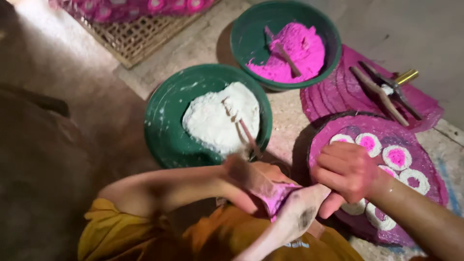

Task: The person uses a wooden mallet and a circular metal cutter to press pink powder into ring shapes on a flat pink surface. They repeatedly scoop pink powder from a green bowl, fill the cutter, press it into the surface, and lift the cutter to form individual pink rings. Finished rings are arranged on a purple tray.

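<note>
Left hand (244, 186) is clenching around a pink-smeared pale tool (296, 215); right hand (345, 173) is fisting its end, over the round pink mat (427, 162) bearing white-ringed pink discs (397, 157); the shaping step seems in hand, calling for a steady two-handed hold.

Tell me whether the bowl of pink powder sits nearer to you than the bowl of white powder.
No, the pink bowl lies beyond the white bowl.

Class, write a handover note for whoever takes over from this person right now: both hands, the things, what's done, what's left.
Left hand: fingers closed on a pink-stained piece.
Right hand: fisted over the round pink tray; contents hidden.
Done: white discs with pink centres lie on the tray.
Left: white powder in the near green bowl, pink powder in the far green bowl.
</note>
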